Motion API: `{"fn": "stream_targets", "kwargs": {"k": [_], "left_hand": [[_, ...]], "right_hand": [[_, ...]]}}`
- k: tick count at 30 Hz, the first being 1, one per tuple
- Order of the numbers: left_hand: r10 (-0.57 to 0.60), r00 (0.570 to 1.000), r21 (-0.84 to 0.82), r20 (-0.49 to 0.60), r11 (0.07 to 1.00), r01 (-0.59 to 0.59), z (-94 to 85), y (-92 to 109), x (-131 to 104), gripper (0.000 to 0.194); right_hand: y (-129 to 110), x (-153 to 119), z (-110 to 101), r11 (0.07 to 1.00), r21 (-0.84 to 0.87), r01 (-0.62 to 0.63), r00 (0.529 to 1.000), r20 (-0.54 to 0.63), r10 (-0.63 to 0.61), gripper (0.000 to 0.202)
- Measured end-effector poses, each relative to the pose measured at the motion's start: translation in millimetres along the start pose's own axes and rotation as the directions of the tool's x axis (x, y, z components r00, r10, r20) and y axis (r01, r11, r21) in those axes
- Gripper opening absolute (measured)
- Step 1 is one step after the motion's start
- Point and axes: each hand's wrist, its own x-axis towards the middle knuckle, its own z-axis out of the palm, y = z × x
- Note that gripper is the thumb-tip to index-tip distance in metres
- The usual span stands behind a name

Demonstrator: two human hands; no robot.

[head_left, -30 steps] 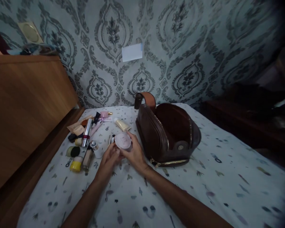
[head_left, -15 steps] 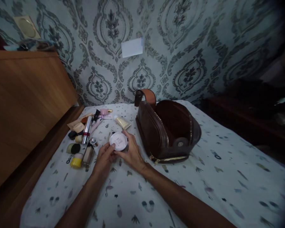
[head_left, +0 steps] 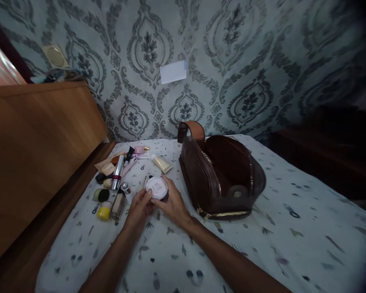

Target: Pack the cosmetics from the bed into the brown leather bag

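Between both hands is a round white compact (head_left: 156, 187) with faint print on its lid, held just above the bedding. My left hand (head_left: 140, 204) grips its near left rim, thumb on top. My right hand (head_left: 174, 204) wraps around its right side. To the right of the hands stands a dark brown toiletry bag (head_left: 198, 183), its top unzipped and gaping. Beyond the compact lies a cream-coloured tube (head_left: 161, 163). Left of my left hand are a foundation bottle (head_left: 118, 205) and a small silver-capped container (head_left: 126, 190).
Several cosmetics lie in a cluster at left, among them a silver tube with a red band (head_left: 118, 173), a yellow-lidded jar (head_left: 104, 212) and a pink bottle (head_left: 139, 149). A wooden cabinet (head_left: 42, 154) borders the left side. Patterned wallpaper (head_left: 232, 81) rises behind.
The camera view has shifted, so everything appears slightly lower and further right. Both hands keep their hold on the compact, with little visible movement.
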Motion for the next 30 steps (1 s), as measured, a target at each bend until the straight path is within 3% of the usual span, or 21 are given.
{"fn": "stream_targets", "kwargs": {"k": [17,22,30], "left_hand": [[0.042,0.999,0.244,0.015,0.969,-0.045,-2.4,0,0,0.056],[0.164,0.986,0.409,0.008,0.9,-0.153,-4.3,7,-6,0.062],[0.327,0.944,0.548,0.04,0.783,-0.295,-3.3,33,-24,0.045]], "right_hand": [[5,2,6,0.996,0.05,-0.072,0.996,-0.054,0.075,0.078],[11,5,5,0.991,0.068,-0.113,0.989,-0.087,0.119,0.075],[11,6,4,0.984,0.09,-0.151,0.979,-0.121,0.162,0.074]]}}
